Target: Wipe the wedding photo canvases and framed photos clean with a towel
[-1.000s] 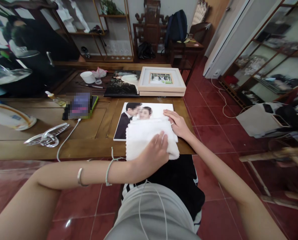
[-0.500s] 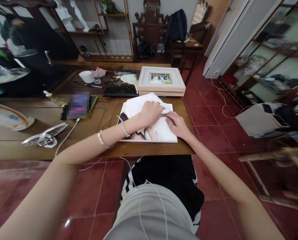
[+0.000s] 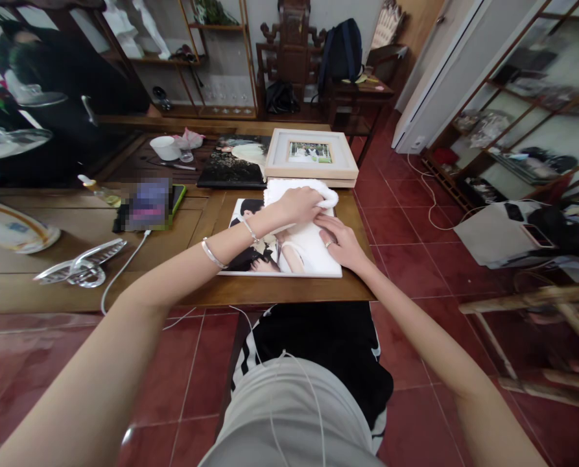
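Note:
On the table lies a white-edged photo panel (image 3: 313, 256) printed with a couple's picture. My left hand (image 3: 301, 205) is closed on a white cloth (image 3: 282, 188), bunched under the fingers and lying over the panel's upper right part. The panel's far right corner is hidden beneath cloth and hands. Flat on the panel's right edge rests my right hand (image 3: 342, 243), fingers stretched toward the cloth and a ring on one of them.
Behind the panel are a pale framed picture (image 3: 311, 172) and a dark photo panel (image 3: 233, 162). To the left lie a phone (image 3: 149, 202) on a cable, a clear hair claw (image 3: 82, 264), a dropper bottle (image 3: 99, 192) and a white cup (image 3: 165, 148). The table's right edge (image 3: 364, 253) is close to my right hand.
My left hand has slid slightly right and away from me with the cloth, uncovering more of the printed couple on the panel's left side. My right hand stays at the panel's right edge.

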A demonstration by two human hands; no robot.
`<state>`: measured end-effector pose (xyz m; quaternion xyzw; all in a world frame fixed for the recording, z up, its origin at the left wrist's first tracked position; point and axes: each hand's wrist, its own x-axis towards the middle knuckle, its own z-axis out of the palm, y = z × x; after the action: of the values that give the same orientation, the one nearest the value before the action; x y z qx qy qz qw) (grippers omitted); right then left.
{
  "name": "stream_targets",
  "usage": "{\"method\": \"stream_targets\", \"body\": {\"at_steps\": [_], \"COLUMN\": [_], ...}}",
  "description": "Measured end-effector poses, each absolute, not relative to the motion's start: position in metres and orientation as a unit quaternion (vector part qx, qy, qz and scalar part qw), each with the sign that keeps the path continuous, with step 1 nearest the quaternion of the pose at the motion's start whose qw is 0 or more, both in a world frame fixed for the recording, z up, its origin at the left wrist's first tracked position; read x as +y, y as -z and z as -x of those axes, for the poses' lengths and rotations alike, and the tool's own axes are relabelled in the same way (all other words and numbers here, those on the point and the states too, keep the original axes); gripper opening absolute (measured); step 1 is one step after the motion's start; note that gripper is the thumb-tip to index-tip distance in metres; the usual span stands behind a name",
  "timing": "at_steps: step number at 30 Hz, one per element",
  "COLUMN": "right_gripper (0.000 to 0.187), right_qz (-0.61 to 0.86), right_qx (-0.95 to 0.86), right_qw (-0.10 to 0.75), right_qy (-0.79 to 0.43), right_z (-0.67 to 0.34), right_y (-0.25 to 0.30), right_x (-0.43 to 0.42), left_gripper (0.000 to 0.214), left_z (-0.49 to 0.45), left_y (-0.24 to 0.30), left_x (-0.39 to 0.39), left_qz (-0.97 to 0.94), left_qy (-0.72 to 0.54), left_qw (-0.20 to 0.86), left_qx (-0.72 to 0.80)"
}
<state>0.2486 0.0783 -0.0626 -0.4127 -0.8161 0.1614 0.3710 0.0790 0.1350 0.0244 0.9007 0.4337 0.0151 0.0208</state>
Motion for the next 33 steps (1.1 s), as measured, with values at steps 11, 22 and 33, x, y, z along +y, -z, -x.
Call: {"method": "stream_targets", "body": {"at_steps": [11, 22, 33], "right_gripper": [0.038, 0.041, 0.044], "right_qz": [0.417, 0.426, 0.404], "right_qx": [-0.811, -0.8, -0.81], "right_qw": [0.372, 0.373, 0.381], "right_qy": [-0.173, -0.198, -0.19], "right_z": [-0.249, -0.25, -0.252], "right_y": [0.064, 0.062, 0.067], "right_x": [0.079, 0.08, 0.083], "left_gripper": [0.029, 0.035, 0.037], "left_z": [-0.062, -0.079, -0.081], "left_y": [-0.018, -0.016, -0.011], "left_x": [0.066, -0.014, 0.038], "left_qz": [-0.884, -0.908, -0.864], "left_qy": [0.063, 0.047, 0.065], "left_qw": [-0.097, -0.103, -0.099], "left_qx": [0.454, 0.404, 0.49]}}
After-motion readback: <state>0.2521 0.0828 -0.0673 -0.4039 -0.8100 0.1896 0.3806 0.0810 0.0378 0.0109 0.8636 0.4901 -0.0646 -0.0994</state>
